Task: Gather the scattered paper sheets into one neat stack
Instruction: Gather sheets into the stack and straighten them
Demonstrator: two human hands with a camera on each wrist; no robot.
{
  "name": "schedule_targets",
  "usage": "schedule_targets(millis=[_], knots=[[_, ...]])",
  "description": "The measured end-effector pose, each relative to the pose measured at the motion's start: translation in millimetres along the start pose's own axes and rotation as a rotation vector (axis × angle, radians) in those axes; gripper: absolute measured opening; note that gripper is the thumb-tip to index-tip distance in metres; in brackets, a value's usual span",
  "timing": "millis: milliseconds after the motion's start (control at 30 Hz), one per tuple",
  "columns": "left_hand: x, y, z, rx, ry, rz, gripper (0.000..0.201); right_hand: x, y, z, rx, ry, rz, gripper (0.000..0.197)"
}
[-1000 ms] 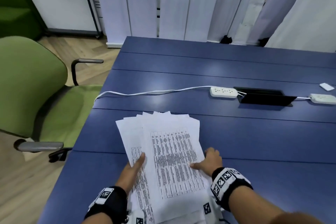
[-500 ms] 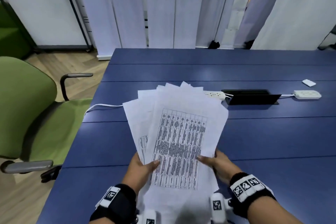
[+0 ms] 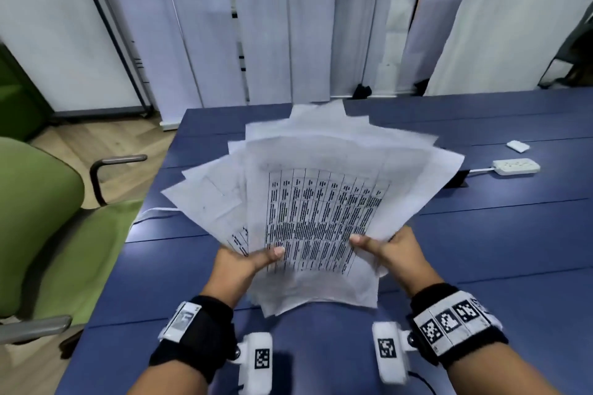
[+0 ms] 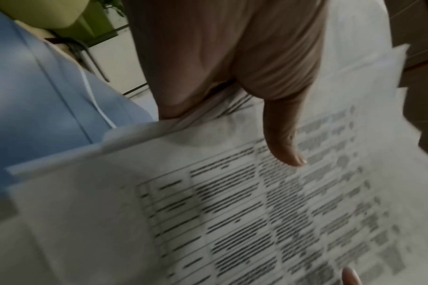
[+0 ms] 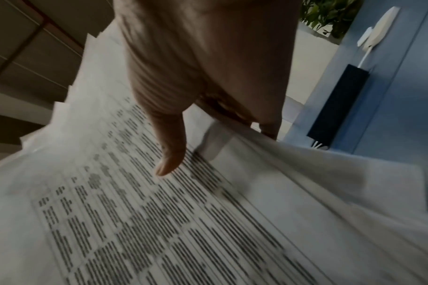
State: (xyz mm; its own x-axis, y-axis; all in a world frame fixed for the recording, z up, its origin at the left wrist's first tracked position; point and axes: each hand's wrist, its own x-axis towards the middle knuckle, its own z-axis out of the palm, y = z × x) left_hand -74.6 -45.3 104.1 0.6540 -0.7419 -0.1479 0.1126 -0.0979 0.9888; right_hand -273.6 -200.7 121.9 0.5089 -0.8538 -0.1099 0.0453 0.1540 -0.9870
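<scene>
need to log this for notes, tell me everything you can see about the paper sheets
The paper sheets are thin white printed pages; the front one bears a ruled table of dark text, too blurred to read. They are bunched at the bottom but fanned at the top, corners splayed and edges uneven. They are raised and tilted above the blue table. The left hand and right hand grip their lower sides, thumbs pressed on the front page.

A white plastic power strip (image 3: pixel 516 167) lies on the dark blue slatted surface (image 3: pixel 481 250); a green padded armchair (image 3: pixel 41 234) stands beside that surface.
</scene>
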Motion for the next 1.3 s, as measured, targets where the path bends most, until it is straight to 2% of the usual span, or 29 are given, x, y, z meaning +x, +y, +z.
schedule_targets(millis=[67, 100, 133, 200, 267, 300, 400, 467, 600, 700, 733, 833, 900, 1033, 1200, 1300], knots=[[-3.8, -1.4, 4.8, -0.014, -0.054, 0.006, 0.013, -4.2, 2.3, -6.4, 0.041, -0.022, 0.035, 0.016], [-3.6, -1.9, 6.8, -0.051, -0.082, 0.012, 0.015, -4.3, 4.7, -9.3, 0.04, -0.035, 0.037, 0.02], [-2.8, -3.7, 8.1, -0.058, -0.086, 0.014, 0.024, -4.4, 6.8, -10.0, 0.025, -0.041, 0.039, 0.026], [0.8, -7.7, 13.7, -0.083, -0.091, 0.029, 0.059, -4.1, 12.1, -8.5, 0.012, -0.036, 0.043, 0.041], [1.0, -6.8, 20.7, -0.117, -0.02, 0.028, 0.077, -4.3, 13.2, -3.7, 0.034, -0.001, 0.007, 0.05], [-0.4, -4.6, 23.6, -0.136, 0.01, 0.05, 0.073, -4.7, 10.9, -1.1, 0.032, 0.02, -0.025, 0.049], [-2.4, 6.8, 24.7, -0.151, 0.054, 0.159, 0.041, -4.4, -4.4, 0.7, 0.051, 0.028, -0.147, 0.043], [-1.2, 14.2, 23.3, -0.155, 0.04, 0.21, 0.035, -0.8, -10.3, -1.2, 0.057, 0.017, -0.213, 0.044], [4.6, 10.6, 20.2, -0.22, -0.029, 0.215, 0.042, 4.0, -3.3, -10.1, 0.072, 0.022, -0.227, 0.046], [4.4, 2.7, 18.6, -0.221, -0.113, 0.194, 0.044, 5.6, 4.6, -25.2, 0.079, -0.004, -0.153, 0.045], [4.6, 1.3, 18.7, -0.218, -0.137, 0.189, 0.048, 5.6, 7.4, -29.2, 0.082, -0.033, -0.13, 0.048], [3.0, 6.8, 26.7, -0.224, -0.207, 0.189, 0.06, 4.1, 12.6, -27.9, 0.08, -0.115, -0.085, 0.075], [5.6, 9.9, 29.0, -0.253, -0.21, 0.195, 0.065, 2.9, 9.5, -23.3, 0.095, -0.159, -0.095, 0.07], [12.3, 10.9, 15.6, -0.3, -0.169, 0.216, 0.054, 7.8, 0.6, -35.3, 0.092, -0.122, -0.147, 0.055], [10.6, 10.7, 27.4, -0.264, -0.258, 0.207, 0.068, 2.1, -5.1, -29.9, 0.073, -0.148, -0.158, 0.049], [14.3, 18.4, 22.5, -0.309, -0.239, 0.236, 0.072, 4.9, -12.8, -31.8, 0.113, -0.114, -0.187, 0.052]])
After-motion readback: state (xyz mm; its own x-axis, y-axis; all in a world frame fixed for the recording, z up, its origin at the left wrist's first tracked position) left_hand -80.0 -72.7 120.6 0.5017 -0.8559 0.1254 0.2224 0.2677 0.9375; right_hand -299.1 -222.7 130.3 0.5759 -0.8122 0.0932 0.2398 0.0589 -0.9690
